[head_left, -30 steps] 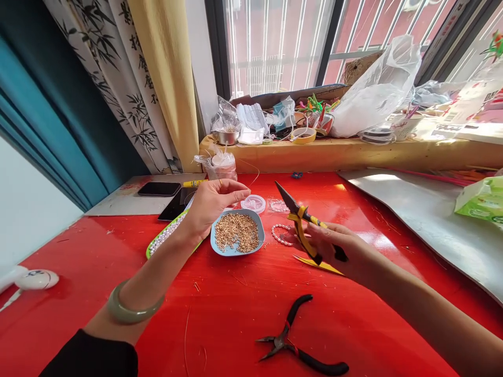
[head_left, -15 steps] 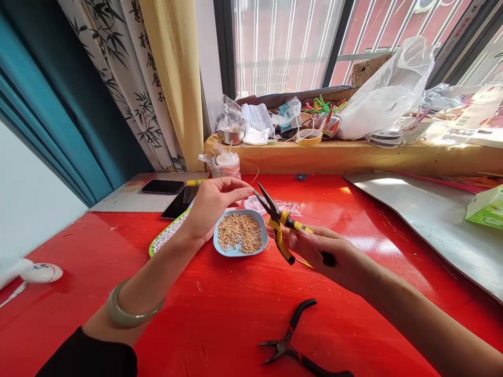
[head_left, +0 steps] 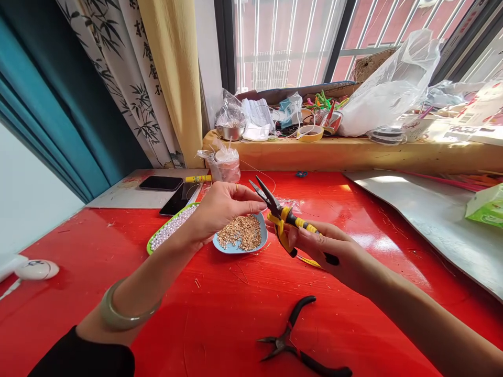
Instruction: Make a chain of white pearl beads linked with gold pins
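Note:
My left hand hovers over a blue dish of small gold beads, its thumb and fingers pinched on a thin wire that arcs up and to the right. My right hand grips yellow-handled needle-nose pliers, whose open jaws point up-left, close to the left fingertips. A green tray of white pearls lies left of the dish, partly behind my left wrist. A jade bangle circles my left forearm.
Black pliers lie on the red table near me. Two phones rest at the back left beside a yellow tube. A cluttered window ledge holds bags, tape and a bowl. A silver sheet covers the right.
My right hand has swung the yellow pliers left, from over the pearl string to my left fingertips. My left hand has dropped slightly over the dish, still pinching.

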